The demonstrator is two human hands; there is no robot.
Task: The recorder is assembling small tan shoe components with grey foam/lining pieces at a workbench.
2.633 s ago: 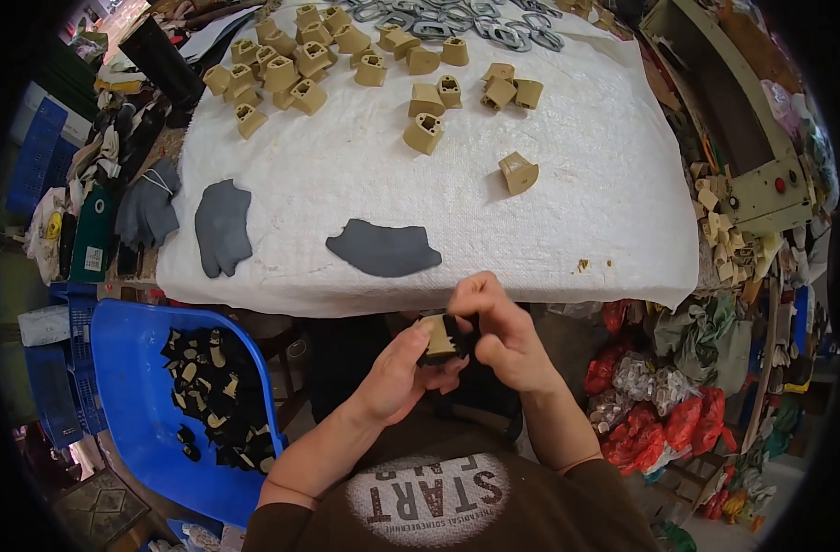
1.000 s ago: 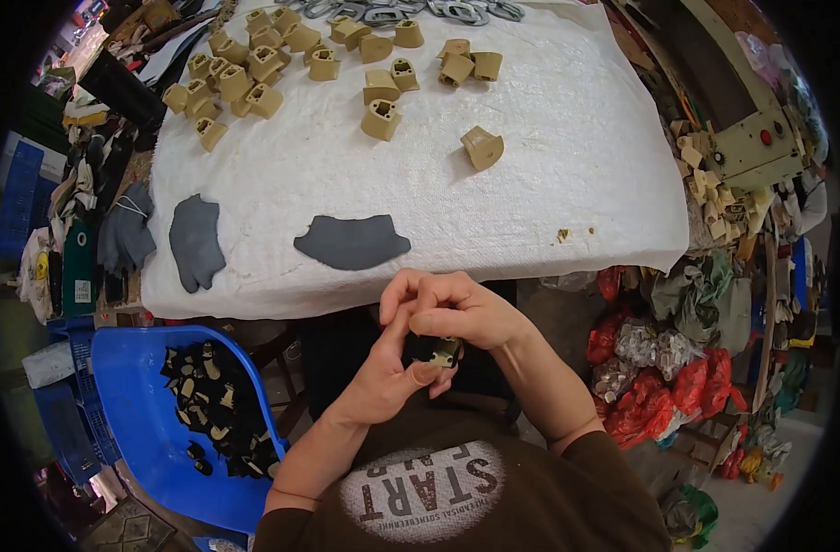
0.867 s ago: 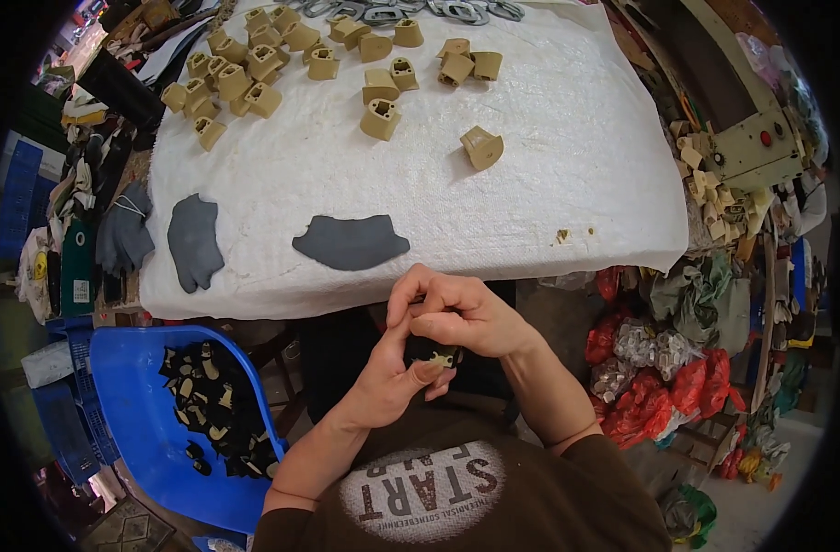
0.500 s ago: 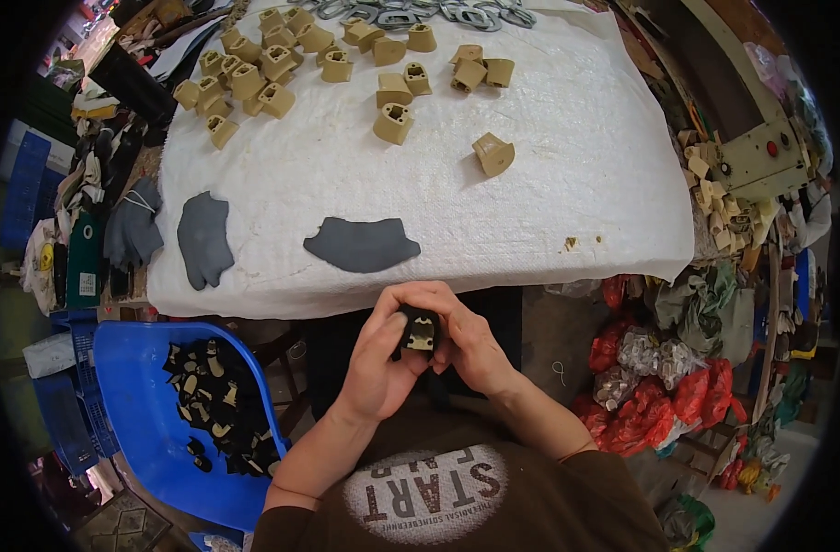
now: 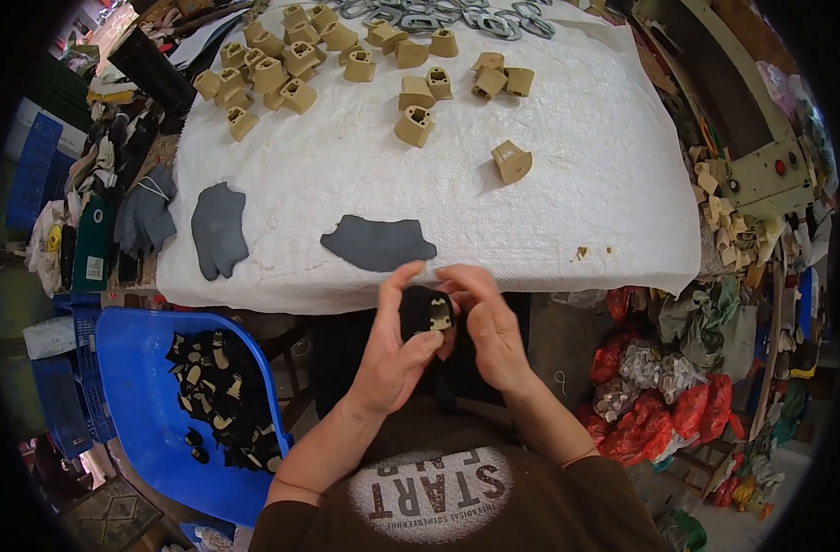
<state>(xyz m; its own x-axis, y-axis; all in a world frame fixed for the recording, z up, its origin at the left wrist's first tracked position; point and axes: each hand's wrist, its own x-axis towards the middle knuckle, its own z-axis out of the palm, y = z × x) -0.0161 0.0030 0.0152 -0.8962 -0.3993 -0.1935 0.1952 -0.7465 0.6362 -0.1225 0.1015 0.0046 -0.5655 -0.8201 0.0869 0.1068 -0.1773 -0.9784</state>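
In front of my body, below the table edge, my left hand (image 5: 383, 364) grips a shoe heel (image 5: 420, 311) wrapped in black covering. Its thumb presses by the end that shows beige, and its fingers stretch up the left side. My right hand (image 5: 495, 339) curls in from the other side, fingers bent at the heel's top right edge; part of that contact is hidden. Just beyond lies a dark grey cut piece (image 5: 378, 243) on the white-covered table (image 5: 364, 175). Another grey piece (image 5: 219, 232) lies to its left.
Several bare beige heels (image 5: 302, 59) stand on the table's far half, one heel (image 5: 512, 162) nearer. Grey metal rings (image 5: 438, 13) sit at the back. At lower left, a blue tub (image 5: 134, 419) contains black-covered pieces (image 5: 219, 391). Red bags (image 5: 650, 414) lie at right.
The heel has turned in my hands and shifted slightly right. My right hand has loosened and moved right, uncovering more of the black covering. The whole view has shifted a little.
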